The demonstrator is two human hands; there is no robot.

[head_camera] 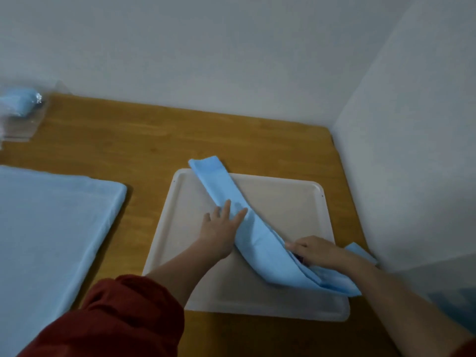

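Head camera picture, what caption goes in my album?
Left hand presses and right hand grips a folded blue cloth across a white tray.

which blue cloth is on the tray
The long folded strip that the left hand presses and the right hand grips; the flat sheet lies off the tray.

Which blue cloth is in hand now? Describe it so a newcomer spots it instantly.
A white tray sits on the wooden table, and the cloth lies slantwise across it as a long narrow folded strip. The left hand presses its middle, the right hand grips its near end. The broad blue sheet at left lies off the tray, untouched.
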